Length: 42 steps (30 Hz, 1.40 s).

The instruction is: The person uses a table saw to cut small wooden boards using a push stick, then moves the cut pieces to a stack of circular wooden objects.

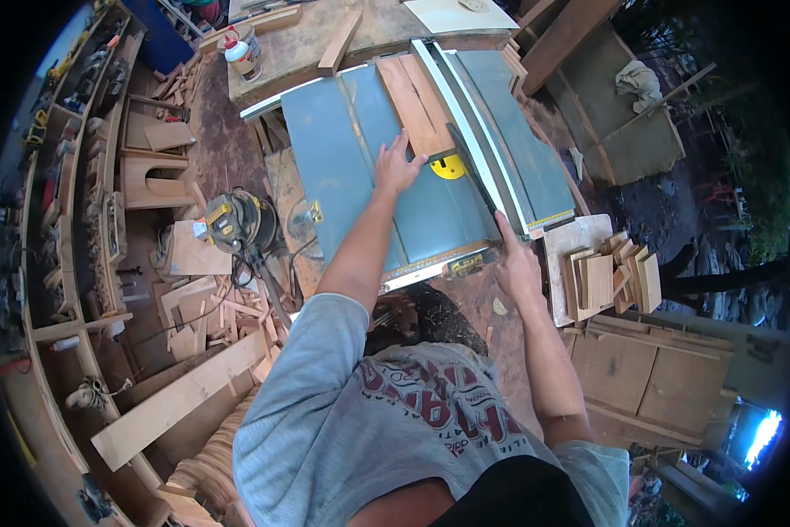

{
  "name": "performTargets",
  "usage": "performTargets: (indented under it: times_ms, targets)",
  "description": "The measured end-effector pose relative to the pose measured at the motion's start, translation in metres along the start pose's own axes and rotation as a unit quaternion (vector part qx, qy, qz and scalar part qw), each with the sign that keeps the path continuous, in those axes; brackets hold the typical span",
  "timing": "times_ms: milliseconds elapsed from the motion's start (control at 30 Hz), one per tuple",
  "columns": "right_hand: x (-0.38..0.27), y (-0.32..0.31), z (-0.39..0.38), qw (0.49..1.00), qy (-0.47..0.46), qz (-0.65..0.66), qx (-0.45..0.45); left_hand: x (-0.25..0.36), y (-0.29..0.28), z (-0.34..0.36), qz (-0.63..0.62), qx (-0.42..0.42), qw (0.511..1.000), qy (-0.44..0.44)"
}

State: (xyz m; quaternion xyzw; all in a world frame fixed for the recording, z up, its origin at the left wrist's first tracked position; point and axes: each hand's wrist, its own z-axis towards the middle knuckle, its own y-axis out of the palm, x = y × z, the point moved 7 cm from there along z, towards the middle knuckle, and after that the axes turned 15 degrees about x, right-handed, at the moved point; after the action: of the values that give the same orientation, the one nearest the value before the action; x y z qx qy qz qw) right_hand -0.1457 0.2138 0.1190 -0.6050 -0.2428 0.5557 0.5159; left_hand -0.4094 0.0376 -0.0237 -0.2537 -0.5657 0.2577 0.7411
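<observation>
A flat reddish-brown board [414, 97] with a dark line along it lies on the blue-grey top of a table saw [324, 149], beside the long pale fence [491, 149]. My left hand [396, 167] rests at the board's near edge, fingers stretched and thumb out to the right. Just right of that is the yellow throat plate [448, 167]; the blade itself I cannot make out. My right hand [518, 268] grips the near end of a long dark push stick [474, 167]. The stick lies along the fence, and its far tip reaches the board's near right corner.
A wooden workbench [307, 44] with a white glue bottle [239, 54] adjoins the saw's far side. At left stand a yellow-and-black power tool [237, 220] and wood offcuts [203, 316]. Stacked wood blocks [610, 277] sit at right. Shelves [87, 176] line the left.
</observation>
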Motion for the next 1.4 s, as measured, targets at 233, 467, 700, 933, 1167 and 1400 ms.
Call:
performTargets:
  times_ms: [233, 467, 700, 933, 1167, 1400]
  targets:
    - [-0.017, 0.021, 0.039, 0.998, 0.013, -0.039, -0.042, -0.026, 0.001, 0.046, -0.001, 0.0, 1.0, -0.025]
    - [-0.027, 0.055, 0.133, 0.999, -0.014, -0.021, -0.022, 0.009, -0.013, 0.041, 0.162, 0.002, 0.971, 0.175]
    - [-0.067, 0.106, 0.283, 0.998, -0.044, 0.044, 0.012, 0.025, -0.051, -0.115, 0.093, 0.018, 0.981, 0.17]
    - [-0.126, 0.16, 0.46, 0.996, 0.018, 0.085, -0.027, 0.045, -0.076, -0.211, 0.058, -0.016, 0.993, 0.102]
    - [-0.148, 0.173, 0.473, 0.971, -0.03, 0.192, -0.14, 0.028, -0.072, -0.21, -0.061, 0.017, 0.994, 0.086]
    - [-0.088, 0.062, 0.319, 0.963, -0.075, 0.257, -0.041, -0.016, -0.054, -0.093, -0.073, 0.019, 0.977, -0.2]
